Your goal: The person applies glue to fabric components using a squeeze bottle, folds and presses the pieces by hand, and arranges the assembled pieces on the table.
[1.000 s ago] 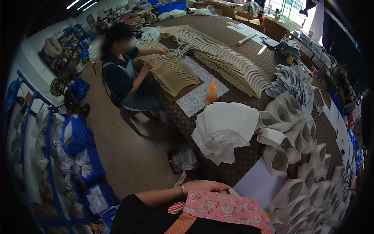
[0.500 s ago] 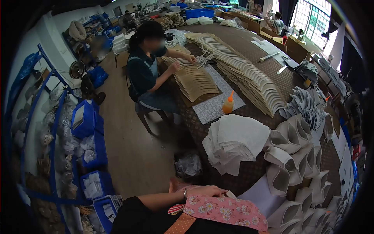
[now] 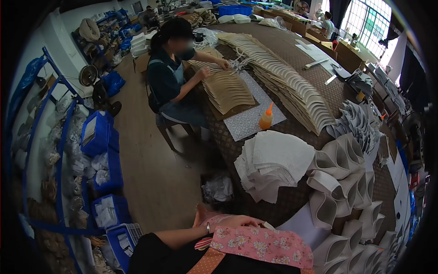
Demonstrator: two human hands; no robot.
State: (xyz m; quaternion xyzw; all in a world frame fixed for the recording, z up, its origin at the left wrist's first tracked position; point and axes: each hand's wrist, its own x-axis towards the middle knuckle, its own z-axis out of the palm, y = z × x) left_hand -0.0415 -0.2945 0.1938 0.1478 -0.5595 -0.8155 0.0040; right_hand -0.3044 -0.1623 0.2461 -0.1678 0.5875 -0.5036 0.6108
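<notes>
My left hand (image 3: 239, 221), with a silver bracelet at the wrist, reaches in from the lower left. Its fingers curl down behind a pink floral cloth (image 3: 262, 246) across my front, which hides the fingertips. A small pale edge (image 3: 268, 225) shows right beside those fingers; what they hold, I cannot tell. My right hand is out of sight. Ahead on the brown patterned table lies a fanned stack of white sheets (image 3: 278, 160). To its right stand many curved grey-white bands (image 3: 326, 182). A flat pale sheet (image 3: 303, 228) lies close beyond the cloth.
A seated person (image 3: 171, 77) works over layered tan pieces (image 3: 228, 93) at the table's left side. An orange glue bottle (image 3: 266, 118) stands near a long row of curved strips (image 3: 292, 86). Blue bins (image 3: 109, 212) line the shelf at left; a box of plastic (image 3: 218, 188) sits below.
The whole view has shifted slightly, so most things sit a little further left and up. My left hand stays at the pink cloth, with its fingers moved only slightly.
</notes>
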